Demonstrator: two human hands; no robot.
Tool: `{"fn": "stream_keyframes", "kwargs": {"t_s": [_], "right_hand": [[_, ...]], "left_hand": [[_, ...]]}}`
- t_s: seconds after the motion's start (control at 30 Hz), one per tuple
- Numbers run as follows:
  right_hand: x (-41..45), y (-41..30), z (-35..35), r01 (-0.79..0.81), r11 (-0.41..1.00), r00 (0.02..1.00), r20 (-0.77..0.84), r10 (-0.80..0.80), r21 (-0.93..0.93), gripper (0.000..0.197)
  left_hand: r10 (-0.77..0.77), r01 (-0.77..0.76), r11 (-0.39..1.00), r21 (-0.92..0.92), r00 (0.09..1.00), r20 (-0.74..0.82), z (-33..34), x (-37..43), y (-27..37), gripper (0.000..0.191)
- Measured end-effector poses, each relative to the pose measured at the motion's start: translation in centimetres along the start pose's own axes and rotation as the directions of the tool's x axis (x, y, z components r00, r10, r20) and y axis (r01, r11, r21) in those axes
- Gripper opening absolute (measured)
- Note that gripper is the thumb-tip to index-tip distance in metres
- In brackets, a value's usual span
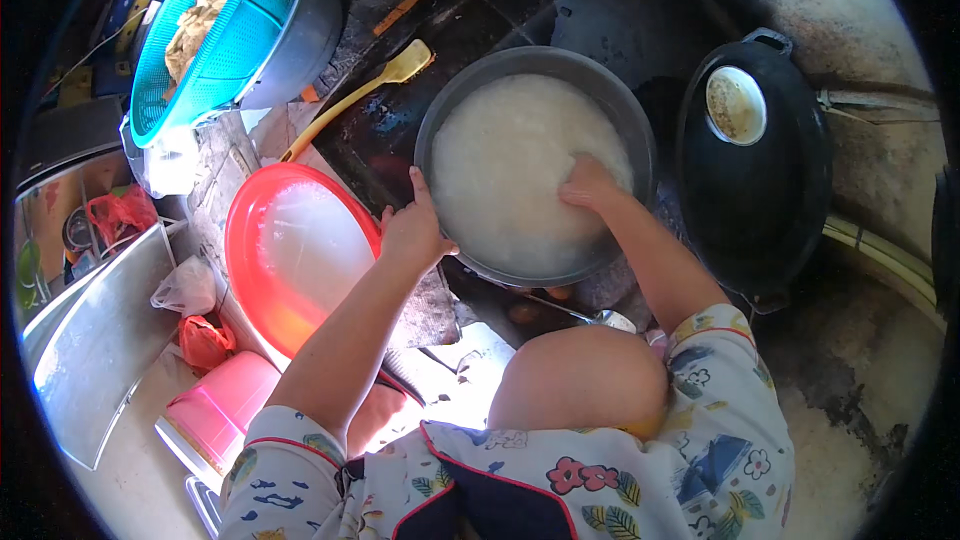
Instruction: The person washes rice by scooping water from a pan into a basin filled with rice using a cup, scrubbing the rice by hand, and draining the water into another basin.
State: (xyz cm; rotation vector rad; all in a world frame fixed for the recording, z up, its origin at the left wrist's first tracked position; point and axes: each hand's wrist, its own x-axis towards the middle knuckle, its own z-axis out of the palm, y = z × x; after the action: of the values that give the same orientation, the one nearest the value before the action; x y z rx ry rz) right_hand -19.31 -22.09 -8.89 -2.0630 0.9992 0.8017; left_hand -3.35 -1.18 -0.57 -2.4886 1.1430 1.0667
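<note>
A wide grey metal basin (649, 165) holds cloudy, pale liquid (517, 157). My right hand (592, 184) is dipped into the liquid, right of the middle, and its fingertips are hidden below the surface. At the basin's left rim is my left hand (415, 229), index finger and thumb spread apart, with nothing seen in it. Whether it presses on the rim cannot be told. Just left of that hand, a red plastic basin (247, 247) contains whitish liquid, and my left forearm passes over its lower edge.
A black wok (750, 217) with a white bowl (736, 105) in it stands at right. A yellow spatula (345, 101) lies behind the red basin. Upper left, a turquoise colander (255, 45) of brown pieces rests on a metal pot (307, 45). A metal ladle (611, 320) lies near my knee.
</note>
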Motion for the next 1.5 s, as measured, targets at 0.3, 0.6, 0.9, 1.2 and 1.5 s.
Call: {"fn": "stream_keyframes", "kwargs": {"t_s": [0.3,0.6,0.9,1.2,1.5], "right_hand": [[0.2,-2.6,4.1,-0.241,0.525,0.911,0.377,-0.168,0.816,0.052],[1.0,-4.4,2.6,0.446,0.894,0.880,0.167,-0.444,0.026,0.028],[-3.8,-1.4,4.1,0.722,0.507,0.691,0.446,-0.570,-0.471,0.027],[-0.2,-4.1,6.4,0.329,0.864,0.826,0.559,-0.069,-0.380,0.028],[5.0,-1.4,3.9,0.176,0.902,0.925,0.380,-0.015,-0.394,0.030]], "left_hand": [[-0.006,0.006,1.000,0.000,0.999,-0.032,0.3,0.3,0.0,0.123],[0.007,-0.007,1.000,-0.011,1.000,-0.009,-0.1,0.1,0.1,0.124],[-0.010,0.011,0.999,-0.045,1.000,0.025,-0.3,0.2,0.0,0.124],[-0.012,0.011,1.000,-0.023,0.999,-0.030,-0.2,0.0,0.3,0.119],[-0.009,0.009,1.000,-0.006,1.000,-0.012,-0.1,0.1,-0.1,0.125]]}}
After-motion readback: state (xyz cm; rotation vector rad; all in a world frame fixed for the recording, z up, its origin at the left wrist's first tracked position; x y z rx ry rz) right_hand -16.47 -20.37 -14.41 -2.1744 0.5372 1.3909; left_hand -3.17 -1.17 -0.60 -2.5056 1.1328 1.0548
